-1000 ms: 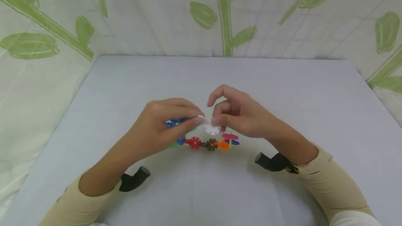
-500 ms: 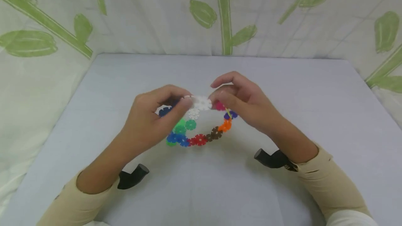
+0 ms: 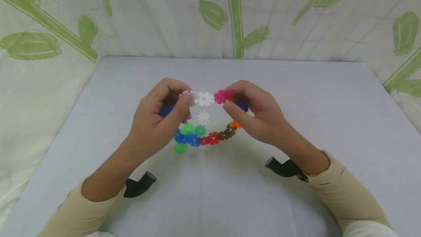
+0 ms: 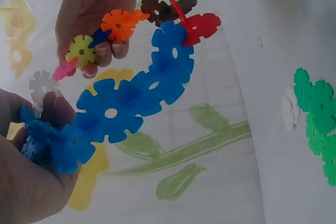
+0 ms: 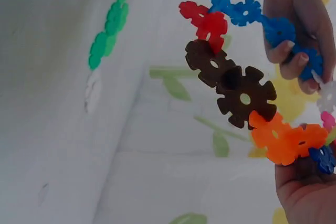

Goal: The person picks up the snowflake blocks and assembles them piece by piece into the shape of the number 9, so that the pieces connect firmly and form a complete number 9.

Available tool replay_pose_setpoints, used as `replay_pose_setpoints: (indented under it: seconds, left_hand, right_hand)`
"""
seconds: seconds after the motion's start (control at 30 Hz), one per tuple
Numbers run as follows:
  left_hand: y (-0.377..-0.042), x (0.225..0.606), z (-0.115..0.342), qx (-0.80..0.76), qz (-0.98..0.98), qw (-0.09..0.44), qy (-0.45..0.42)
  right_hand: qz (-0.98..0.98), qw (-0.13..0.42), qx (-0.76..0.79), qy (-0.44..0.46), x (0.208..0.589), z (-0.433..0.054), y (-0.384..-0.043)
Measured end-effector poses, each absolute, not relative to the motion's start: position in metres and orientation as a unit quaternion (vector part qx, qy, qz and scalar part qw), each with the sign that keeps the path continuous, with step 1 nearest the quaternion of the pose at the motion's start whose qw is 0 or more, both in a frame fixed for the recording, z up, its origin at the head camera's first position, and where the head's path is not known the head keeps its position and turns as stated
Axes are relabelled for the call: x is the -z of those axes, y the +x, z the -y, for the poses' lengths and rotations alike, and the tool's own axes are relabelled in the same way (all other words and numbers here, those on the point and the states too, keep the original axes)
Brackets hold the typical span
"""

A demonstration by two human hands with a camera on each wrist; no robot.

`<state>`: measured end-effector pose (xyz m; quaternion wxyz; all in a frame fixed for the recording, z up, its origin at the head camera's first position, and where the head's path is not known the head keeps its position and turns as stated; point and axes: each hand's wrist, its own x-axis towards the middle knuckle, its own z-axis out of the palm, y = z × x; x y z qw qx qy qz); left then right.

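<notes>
A chain of interlocking plastic snowflake discs hangs in a loop between my two hands. At its far side a white disc (image 3: 204,98) meets a pink disc (image 3: 223,96). My left hand (image 3: 149,121) pinches the white end between thumb and fingers, with blue discs (image 4: 100,121) hanging along its fingers. My right hand (image 3: 260,114) pinches the chain at the pink disc, next to a yellow disc (image 4: 81,56). Orange discs (image 5: 268,148), brown discs (image 5: 233,106) and red discs (image 4: 202,29) curve along the near side of the loop.
Below the loop, several loose-looking green discs (image 3: 180,148) and white discs (image 3: 203,118) lie on the pale table (image 3: 210,200). A white curtain with green leaves (image 3: 213,14) stands behind. Black wrist mounts (image 3: 140,185) stick out from both sleeves.
Both hands have moved away from me and the chain has lifted with them. The right hand went from a white disc to the pink one, which now sits beside the white end.
</notes>
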<state>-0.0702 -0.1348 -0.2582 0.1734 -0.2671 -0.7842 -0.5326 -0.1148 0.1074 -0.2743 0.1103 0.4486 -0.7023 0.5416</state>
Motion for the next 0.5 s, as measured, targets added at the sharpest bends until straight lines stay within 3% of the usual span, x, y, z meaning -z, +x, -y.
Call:
replay_pose_setpoints:
  seconds: [0.5]
  left_hand:
    - [-0.0728,0.2649,0.1313,0.539,0.768,0.165,-0.305]
  right_hand:
    - [0.660,0.126,-0.594,0.443,0.2744,-0.1029,-0.1132]
